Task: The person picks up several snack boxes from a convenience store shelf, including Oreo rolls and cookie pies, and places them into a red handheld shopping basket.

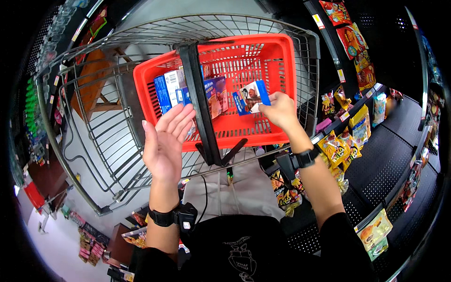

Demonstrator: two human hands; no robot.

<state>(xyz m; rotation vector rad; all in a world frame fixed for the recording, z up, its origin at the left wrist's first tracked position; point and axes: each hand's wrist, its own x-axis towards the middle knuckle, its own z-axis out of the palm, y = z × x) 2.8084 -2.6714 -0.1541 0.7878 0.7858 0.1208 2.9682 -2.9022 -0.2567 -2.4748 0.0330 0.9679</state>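
My right hand (280,109) grips the edge of a blue and white snack box (253,97) over the right part of a red plastic shopping basket (289,63). Another blue box edge shows just behind the held one. My left hand (167,144), palm up with its fingers spread slightly, is empty near the basket's left front rim. In the basket's left half stand blue and white boxes (173,83), and a purple-blue box (215,95) leans beside them. The basket's black handle (202,105) crosses over it.
The basket rests on a wire shopping cart (105,141). Black perforated shelves (373,151) with snack bags (333,148) stand at the right. Left of the basket, a wooden stool (93,84) is visible through the cart's wires. More shelves with hanging goods line the far left.
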